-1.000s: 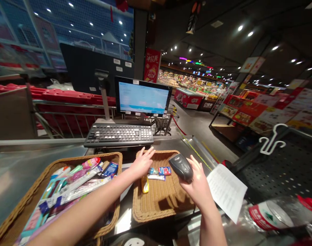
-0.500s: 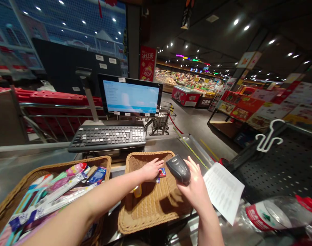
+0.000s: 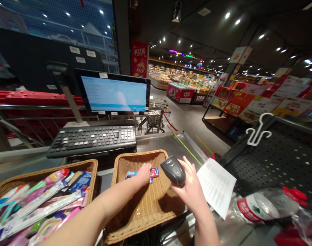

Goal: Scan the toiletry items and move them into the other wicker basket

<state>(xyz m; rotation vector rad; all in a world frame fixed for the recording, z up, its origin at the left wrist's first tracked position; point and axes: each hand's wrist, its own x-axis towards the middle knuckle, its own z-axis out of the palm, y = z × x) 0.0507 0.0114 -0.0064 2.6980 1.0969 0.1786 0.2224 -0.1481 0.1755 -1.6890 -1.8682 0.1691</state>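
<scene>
Left hand (image 3: 143, 172) has moved deeper into the basket (image 3: 145, 205), fingers now closed on the packets (image 3: 154, 172) near its far edge. Right hand (image 3: 190, 186) still clamps the scanner (image 3: 173, 170) over the basket's right rim.

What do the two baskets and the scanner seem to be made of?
Both baskets, left and middle, look like woven wicker or rattan, tan and matte: braided rims and strand weave show. The scanner in the right hand looks like dark grey moulded plastic with a smooth, faintly shiny shell.
</scene>
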